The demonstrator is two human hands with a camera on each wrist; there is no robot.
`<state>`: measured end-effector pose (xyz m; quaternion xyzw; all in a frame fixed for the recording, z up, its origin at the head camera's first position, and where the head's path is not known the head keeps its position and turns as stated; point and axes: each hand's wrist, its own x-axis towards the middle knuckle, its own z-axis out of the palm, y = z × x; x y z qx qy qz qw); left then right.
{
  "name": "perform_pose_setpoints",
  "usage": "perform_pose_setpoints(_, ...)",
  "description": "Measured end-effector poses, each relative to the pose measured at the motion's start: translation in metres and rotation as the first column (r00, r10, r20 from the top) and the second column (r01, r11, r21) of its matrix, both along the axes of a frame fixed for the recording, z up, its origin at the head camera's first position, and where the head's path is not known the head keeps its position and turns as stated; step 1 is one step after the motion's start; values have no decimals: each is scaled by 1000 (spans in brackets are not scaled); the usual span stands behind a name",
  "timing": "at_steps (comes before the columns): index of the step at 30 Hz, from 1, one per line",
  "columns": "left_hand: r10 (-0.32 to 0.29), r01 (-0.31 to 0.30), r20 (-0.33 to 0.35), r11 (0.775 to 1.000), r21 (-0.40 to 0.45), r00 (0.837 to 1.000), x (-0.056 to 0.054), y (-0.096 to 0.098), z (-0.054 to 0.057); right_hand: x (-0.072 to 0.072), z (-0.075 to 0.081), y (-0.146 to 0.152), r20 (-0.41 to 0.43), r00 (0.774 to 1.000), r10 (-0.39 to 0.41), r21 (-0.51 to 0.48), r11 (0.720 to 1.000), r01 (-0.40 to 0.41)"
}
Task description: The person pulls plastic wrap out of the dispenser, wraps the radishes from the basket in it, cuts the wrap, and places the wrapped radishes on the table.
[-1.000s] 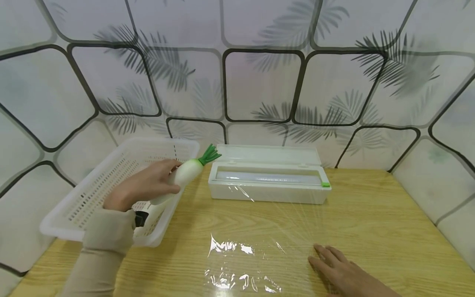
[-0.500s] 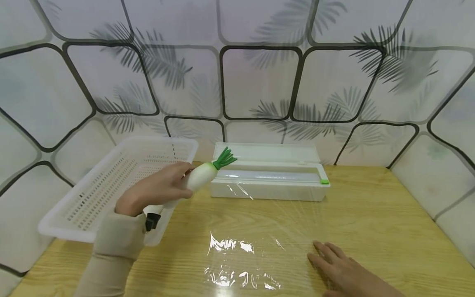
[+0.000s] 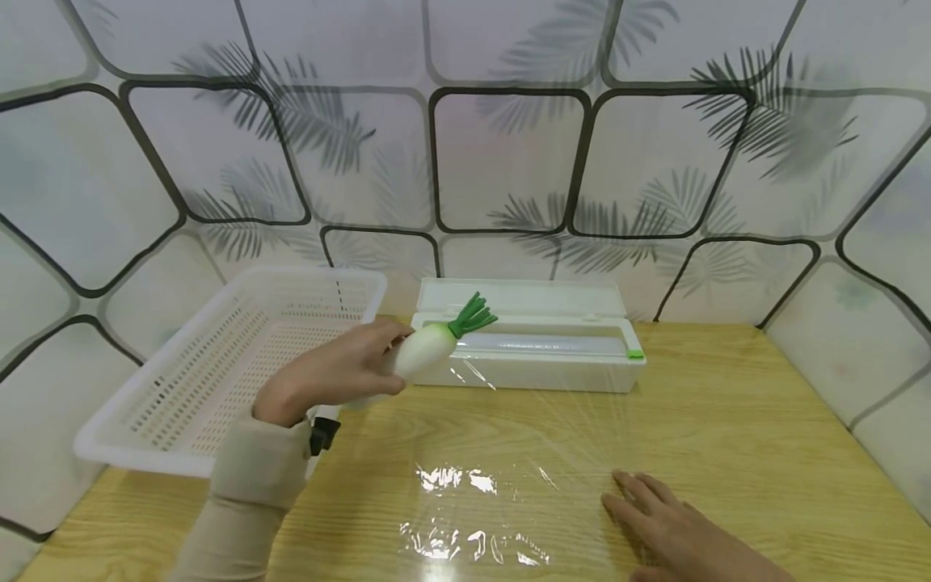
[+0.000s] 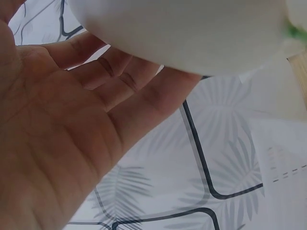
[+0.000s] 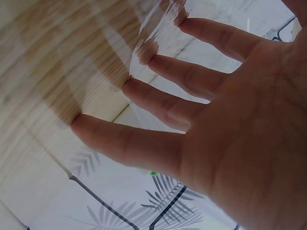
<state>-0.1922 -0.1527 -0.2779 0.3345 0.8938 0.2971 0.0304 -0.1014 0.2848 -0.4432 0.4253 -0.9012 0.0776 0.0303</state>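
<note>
- The radish (image 3: 425, 352) is showing a smooth white body, yellow-green shoulder and bright green stalks, hanging before the left end of the white box (image 3: 525, 377).
- The left hand (image 3: 336, 368) is gripping it between thumb and fingers.
- In front of the box, the right hand (image 3: 672, 521) is touching clear film (image 3: 502, 453), fingers straight and spread.

Head view: left hand (image 3: 330, 372) and white radish (image 3: 423, 353) shifted toward three o'clock; leaves (image 3: 473, 315) now overlap nine-o'clock end of box (image 3: 541, 377).

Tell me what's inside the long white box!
A pale, shiny roll lies inside the long white box. The white radish covers the roll's left end, and the box's bottom is hidden too.
</note>
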Motion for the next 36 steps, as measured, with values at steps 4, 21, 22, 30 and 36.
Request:
perform_pose_setpoints(4,-3,3,5,1000,-12,1000,1,8,-2,0,0,0,-5,1000,2,9,1000,-2)
perform_pose_setpoints(21,-23,23,6,996,-82,1000,4,38,-17,0,10,0,134,990,-46,46,998,40)
perform_pose_setpoints(22,-21,22,9,996,-85,1000,5,39,-17,0,9,0,125,991,-39,44,998,34)
perform_pose_setpoints(30,-46,48,19,995,-90,999,8,51,-22,-1,4,0,49,999,-5,36,999,4)
perform_pose_setpoints(36,-79,83,48,993,-87,996,9,61,-26,0,3,0,69,997,-16,32,999,14)
